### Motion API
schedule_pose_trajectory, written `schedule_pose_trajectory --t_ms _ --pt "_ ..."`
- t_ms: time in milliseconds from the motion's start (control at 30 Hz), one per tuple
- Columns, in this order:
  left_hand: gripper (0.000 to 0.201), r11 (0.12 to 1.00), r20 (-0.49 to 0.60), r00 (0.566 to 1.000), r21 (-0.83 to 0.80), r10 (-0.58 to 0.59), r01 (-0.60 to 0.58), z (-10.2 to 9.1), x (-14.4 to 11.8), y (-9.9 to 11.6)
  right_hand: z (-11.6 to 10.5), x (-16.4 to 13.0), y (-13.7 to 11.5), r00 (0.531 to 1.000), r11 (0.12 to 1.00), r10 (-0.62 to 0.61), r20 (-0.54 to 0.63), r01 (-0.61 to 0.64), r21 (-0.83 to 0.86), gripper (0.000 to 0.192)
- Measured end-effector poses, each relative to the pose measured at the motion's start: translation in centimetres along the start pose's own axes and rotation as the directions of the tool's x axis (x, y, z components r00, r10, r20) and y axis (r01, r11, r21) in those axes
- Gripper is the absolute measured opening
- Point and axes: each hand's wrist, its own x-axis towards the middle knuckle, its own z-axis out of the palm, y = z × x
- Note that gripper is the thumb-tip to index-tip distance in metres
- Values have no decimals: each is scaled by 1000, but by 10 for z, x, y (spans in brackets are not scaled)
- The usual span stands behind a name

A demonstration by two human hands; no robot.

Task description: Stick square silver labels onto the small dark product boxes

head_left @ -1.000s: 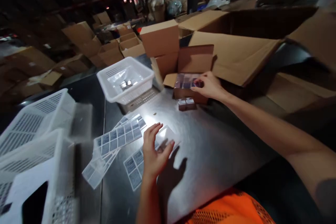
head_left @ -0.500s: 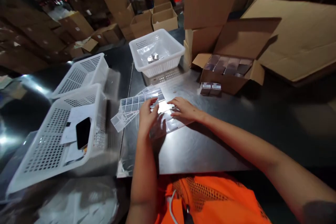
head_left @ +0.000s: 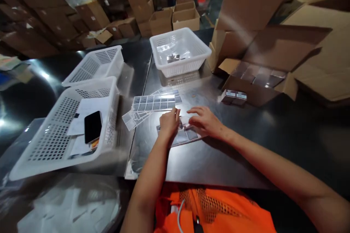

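Both hands meet over a label sheet [head_left: 183, 135] lying flat on the dark metal bench [head_left: 246, 145]. The left hand [head_left: 170, 122] covers the sheet's upper left part with fingers bent down onto it, and the right hand [head_left: 205, 121] rests on its right side, fingers spread and flat; whether either pinches a single label cannot be told, since the fingertips hide the spot where they meet. Only the sheet's lower edge and a few grey squares show.

Just beyond the hands lie more label sheets [head_left: 154, 102], at least three, fanned and overlapping (the lowest ones are mostly covered, so the count is unsure). Three white perforated baskets stand on the bench: a far basket [head_left: 180, 49] holding a few small shiny pieces too blurred to name, a middle basket [head_left: 95, 65], and a near basket [head_left: 62, 127] with one black phone [head_left: 93, 126] on white papers.

To the right, an open carton [head_left: 257, 82] shows a row of small wrapped boxes, its far flap raised; two small boxes [head_left: 233, 95] sit just in front of it. Larger cardboard boxes behind are cut off by the frame.
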Motion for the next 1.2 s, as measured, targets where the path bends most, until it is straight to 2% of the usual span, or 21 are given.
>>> schedule_pose_trajectory --t_ms 67,100,167,267,333,433,500,567,600,633,700,767,800,867,900,967,1033,1100,1200 --pt "34 1000 7 1000 28 -5 5 -2 0 -2 -10 -14 0 993 993 -112 -38 111 -30 14" --pt "34 999 3 1000 35 -3 3 -3 1 -4 -19 -20 3 990 991 -123 -68 119 -56 15" --pt "36 999 -22 1000 36 11 -10 -5 3 -8 -41 -29 13 985 990 -29 -168 4 -143 25" --pt "42 998 -133 989 15 62 -61 -9 6 -13 -78 -31 41 934 926 192 -301 -273 -259 50" --pt "46 987 -284 948 -20 148 -160 -11 3 -14 -96 -29 60 911 883 288 -296 -372 -286 62" --pt "42 943 -481 847 -110 226 -314 -11 -6 -13 -106 -27 77 905 882 324 -275 -394 -258 69" --pt "36 893 -500 842 -258 203 -369 -10 -14 -9 -102 -27 76 916 925 274 -294 -335 -182 81" --pt "33 818 -453 872 -421 185 -392 -7 -21 -1 -90 -27 64 921 971 184 -342 -225 -85 93" --pt "35 785 -424 886 -476 189 -395 -5 -25 3 -81 -26 56 920 985 137 -368 -165 -46 92" --pt "41 754 -383 901 -525 205 -395 -3 -29 7 -71 -24 46 918 994 87 -387 -104 -24 84" --pt "62 668 -281 926 -641 254 -378 0 -35 13 -50 -20 23 920 1000 -11 -393 8 -10 51" --pt "75 552 -172 940 -773 293 -313 0 -39 16 -34 -16 -1 936 992 -121 -329 125 -9 19" --pt "74 509 -135 945 -816 297 -276 -1 -40 16 -31 -14 -12 940 982 -179 -292 188 3 13" --pt "62 479 -122 957 -844 265 -240 -4 -40 15 -33 -13 -30 936 969 -215 -281 241 62 17" --pt "56 475 -136 959 -845 250 -244 -6 -39 15 -38 -13 -37 928 969 -183 -324 226 101 26" --pt "54 449 -180 953 -850 243 -275 -9 -37 13 -51 -13 -47 888 974 -27 -459 126 187 38" --pt "56 423 -220 939 -849 264 -317 -12 -34 12 -62 -13 -53 835 944 129 -534 61 323 28" --pt "58 425 -234 927 -837 292 -345 -13 -34 12 -66 -12 -56 837 840 248 -488 66 539 17" --pt "57 475 -216 918 -802 333 -361 -14 -37 12 -62 -12 -57 864 621 386 -322 15 784 24"
